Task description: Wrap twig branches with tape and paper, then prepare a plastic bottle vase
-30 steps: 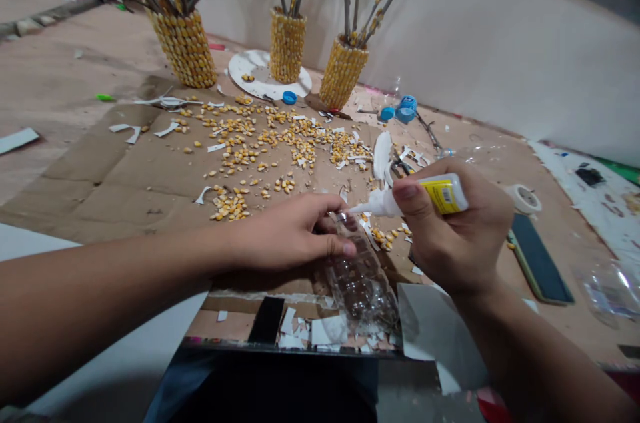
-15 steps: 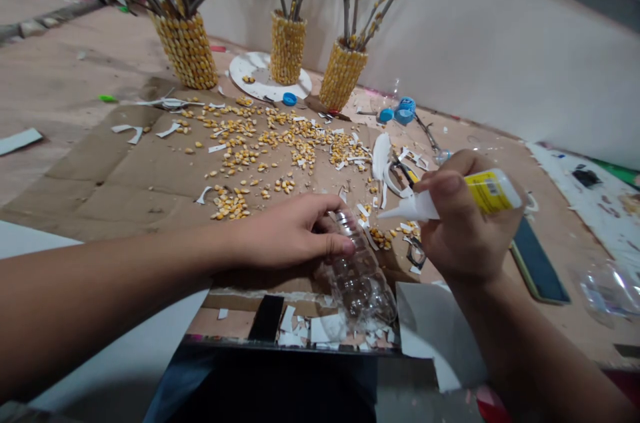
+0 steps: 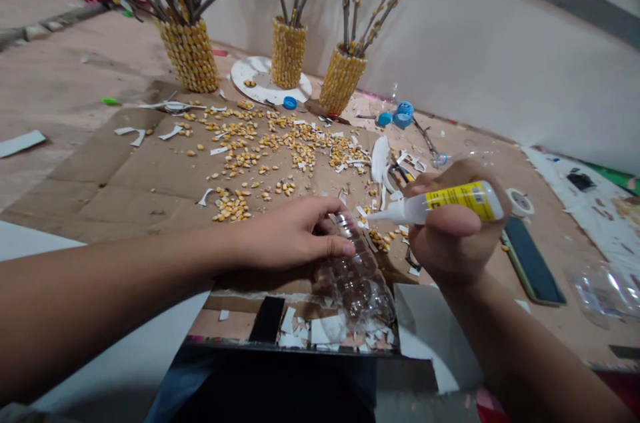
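Note:
My left hand is closed round the upper part of a clear plastic bottle, which lies tilted at the table's near edge. In my right hand is a glue bottle with a yellow label and a white nozzle. Its nozzle tip points left, close to the plastic bottle's upper end; whether they touch I cannot tell. Loose corn kernels and white paper scraps lie on a flat piece of cardboard beyond my hands.
Three kernel-covered pots holding twigs stand at the back, one on a white disc. A phone lies to the right, near another clear plastic bottle. Blue caps sit by the wall. Paper scraps litter the near edge.
My right hand has brought the glue bottle left, nearer the plastic bottle, and its thumb has shifted. My left hand keeps its hold on the plastic bottle.

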`<state>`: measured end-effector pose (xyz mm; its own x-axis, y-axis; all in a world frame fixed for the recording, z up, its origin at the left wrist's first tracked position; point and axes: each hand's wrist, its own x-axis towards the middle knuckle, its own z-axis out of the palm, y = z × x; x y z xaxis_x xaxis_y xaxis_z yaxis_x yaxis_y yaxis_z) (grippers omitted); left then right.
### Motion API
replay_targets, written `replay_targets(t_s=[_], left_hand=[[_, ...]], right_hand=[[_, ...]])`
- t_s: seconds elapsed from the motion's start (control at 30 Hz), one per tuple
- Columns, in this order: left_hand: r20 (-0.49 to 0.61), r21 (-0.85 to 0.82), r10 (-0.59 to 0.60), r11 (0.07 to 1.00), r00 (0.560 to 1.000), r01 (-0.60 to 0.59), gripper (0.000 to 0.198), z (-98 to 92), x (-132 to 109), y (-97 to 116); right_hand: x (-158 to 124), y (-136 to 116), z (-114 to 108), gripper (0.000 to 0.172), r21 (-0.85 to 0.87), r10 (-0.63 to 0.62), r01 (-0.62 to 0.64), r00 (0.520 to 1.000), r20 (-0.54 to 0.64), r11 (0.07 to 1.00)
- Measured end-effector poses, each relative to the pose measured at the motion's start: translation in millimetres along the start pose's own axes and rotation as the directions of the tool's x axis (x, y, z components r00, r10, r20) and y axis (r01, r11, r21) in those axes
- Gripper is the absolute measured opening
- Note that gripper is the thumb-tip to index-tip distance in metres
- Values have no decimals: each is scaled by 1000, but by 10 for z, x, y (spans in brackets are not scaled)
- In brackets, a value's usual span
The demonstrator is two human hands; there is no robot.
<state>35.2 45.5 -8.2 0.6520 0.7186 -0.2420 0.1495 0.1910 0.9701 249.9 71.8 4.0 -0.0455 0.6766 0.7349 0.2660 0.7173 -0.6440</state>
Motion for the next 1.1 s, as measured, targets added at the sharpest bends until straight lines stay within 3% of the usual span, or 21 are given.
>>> replay_targets(t_s=[0.2,0.6,1.1], left_hand=[[-28,49,32,998,999,-31,23,-5,5,-27],[38,28,50,998,998,-51,26,-34,26,-53],[32,-11,47,999,998,-47,22,-19,29,-48]], right_hand=[[-36,-26,-31,56,-168,-4,12,999,48,986],[-49,-142,-10,36,-242,106,-85,992,75,967],[-54,-147,-7,32,-246,90,-64,991,96,967]])
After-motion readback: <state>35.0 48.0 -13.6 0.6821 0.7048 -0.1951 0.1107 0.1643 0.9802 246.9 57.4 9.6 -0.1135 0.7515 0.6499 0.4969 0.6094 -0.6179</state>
